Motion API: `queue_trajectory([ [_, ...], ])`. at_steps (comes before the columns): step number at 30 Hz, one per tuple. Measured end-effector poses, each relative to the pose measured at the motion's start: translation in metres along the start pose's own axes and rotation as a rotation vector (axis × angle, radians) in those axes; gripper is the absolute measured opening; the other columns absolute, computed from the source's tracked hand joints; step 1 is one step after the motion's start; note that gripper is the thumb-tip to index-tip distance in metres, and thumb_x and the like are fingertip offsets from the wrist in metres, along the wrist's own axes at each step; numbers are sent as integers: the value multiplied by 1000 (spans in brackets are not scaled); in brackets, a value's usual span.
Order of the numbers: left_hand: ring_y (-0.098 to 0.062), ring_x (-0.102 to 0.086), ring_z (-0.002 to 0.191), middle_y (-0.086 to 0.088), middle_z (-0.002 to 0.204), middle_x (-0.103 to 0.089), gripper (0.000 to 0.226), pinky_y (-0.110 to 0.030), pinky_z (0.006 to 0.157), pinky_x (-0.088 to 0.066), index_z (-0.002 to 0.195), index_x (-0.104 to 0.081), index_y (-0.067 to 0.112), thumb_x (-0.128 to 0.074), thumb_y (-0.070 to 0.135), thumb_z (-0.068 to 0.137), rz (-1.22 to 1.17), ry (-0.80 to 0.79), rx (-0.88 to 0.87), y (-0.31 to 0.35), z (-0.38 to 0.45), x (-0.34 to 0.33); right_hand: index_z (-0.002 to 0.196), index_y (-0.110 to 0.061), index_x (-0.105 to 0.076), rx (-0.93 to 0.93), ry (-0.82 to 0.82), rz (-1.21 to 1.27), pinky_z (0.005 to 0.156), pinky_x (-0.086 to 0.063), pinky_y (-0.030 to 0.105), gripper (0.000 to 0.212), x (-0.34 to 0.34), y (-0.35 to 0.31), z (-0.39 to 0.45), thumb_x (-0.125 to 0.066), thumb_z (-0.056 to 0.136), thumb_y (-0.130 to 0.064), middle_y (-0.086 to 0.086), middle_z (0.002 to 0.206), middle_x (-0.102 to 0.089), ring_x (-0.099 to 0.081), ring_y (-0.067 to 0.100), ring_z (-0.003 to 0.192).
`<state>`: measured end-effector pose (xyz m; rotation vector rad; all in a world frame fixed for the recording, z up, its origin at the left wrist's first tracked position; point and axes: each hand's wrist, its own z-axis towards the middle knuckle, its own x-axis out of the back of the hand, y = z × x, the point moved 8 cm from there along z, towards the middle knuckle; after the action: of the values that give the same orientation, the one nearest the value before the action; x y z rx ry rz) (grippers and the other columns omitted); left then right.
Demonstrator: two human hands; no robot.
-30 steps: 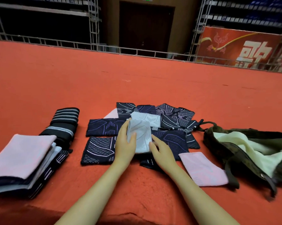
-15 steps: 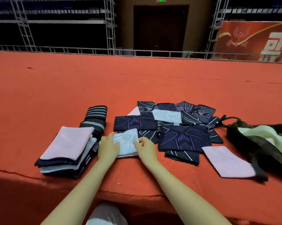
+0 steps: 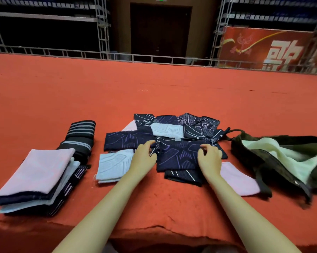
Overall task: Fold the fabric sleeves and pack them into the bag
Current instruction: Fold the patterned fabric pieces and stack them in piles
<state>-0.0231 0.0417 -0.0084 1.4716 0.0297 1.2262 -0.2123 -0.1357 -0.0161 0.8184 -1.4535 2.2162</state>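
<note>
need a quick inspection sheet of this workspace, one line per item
surface: red cloth-covered table, front edge wrinkled.
job's things: folded stack at left with a pink piece on top; white folded sleeve lying apart beside it; loose pile of dark patterned sleeves in the middle; navy sleeve under both hands; pink sleeve by the olive bag, which lies open with a pale lining.
clutter: black striped roll behind the stack.
grippers: left hand and right hand pinch the navy sleeve's edges.
cables: nothing seen.
surroundings: metal railing, dark door, red banner.
</note>
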Motion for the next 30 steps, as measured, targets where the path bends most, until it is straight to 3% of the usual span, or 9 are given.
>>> queue_trajectory([
  [4, -36, -46, 121, -18, 134, -45, 65, -39, 101, -39, 147, -27, 21, -53, 26, 87, 103, -132, 157, -2, 21, -49, 135, -6, -46, -36, -50, -315, 98, -37, 43, 57, -10, 26, 3, -54, 89, -38, 22, 126, -55, -46, 39, 118],
  [7, -34, -51, 114, -17, 132, -41, 59, -37, 92, -42, 146, -28, 21, -50, 24, 92, 91, -78, 165, 1, 30, -60, 137, -7, -42, -29, -28, -343, 96, -38, 42, 65, -14, 22, 7, -56, 86, -44, 19, 126, -56, -47, 38, 117],
  [10, -30, -56, 103, -11, 124, -49, 51, -36, 81, -44, 143, -36, 24, -47, 19, 93, 110, 62, 83, -1, 28, -55, 141, -9, -38, -56, -33, -299, 95, -39, 42, 70, -17, 28, 13, -59, 85, -45, 17, 128, -56, -49, 36, 118],
  [13, -26, -57, 106, -4, 127, -53, 47, -36, 84, -45, 140, -40, 27, -47, 19, 94, 98, 113, -23, -4, 26, -55, 144, -11, -34, -81, -61, -190, 99, -40, 43, 74, -22, 31, 17, -60, 84, -45, 14, 134, -54, -51, 33, 122],
  [19, -20, -54, 119, 4, 135, -55, 42, -31, 95, -40, 136, -46, 29, -48, 19, 95, -57, 161, -36, -10, 30, -46, 140, -19, -42, -105, -25, -58, 95, -41, 37, 56, -15, 32, 16, -56, 90, -40, 8, 132, -59, -54, 30, 119],
  [25, -16, -48, 125, 4, 138, -51, 43, -22, 95, -34, 138, -45, 27, -46, 15, 97, -245, 143, -36, -8, 26, -38, 119, -19, -62, -53, 1, 315, 87, -43, 29, 30, -10, 28, 25, -59, 89, -22, 0, 110, -67, -60, 21, 105],
  [27, -16, -47, 125, 4, 137, -51, 42, -21, 94, -32, 136, -46, 26, -45, 13, 97, -342, 131, 3, -10, 25, -36, 112, -21, -66, -35, 2, 422, 93, -47, 35, 26, -10, 28, 27, -61, 86, -20, -5, 105, -69, -62, 16, 100],
  [30, -17, -50, 122, 0, 129, -57, 42, -29, 100, -37, 134, -49, 27, -45, 12, 95, -429, 122, 44, -11, 25, -35, 106, -19, -68, -105, -25, 738, 88, -54, 40, 24, -14, 29, 25, -61, 83, -16, 1, 101, -72, -67, 19, 94],
])
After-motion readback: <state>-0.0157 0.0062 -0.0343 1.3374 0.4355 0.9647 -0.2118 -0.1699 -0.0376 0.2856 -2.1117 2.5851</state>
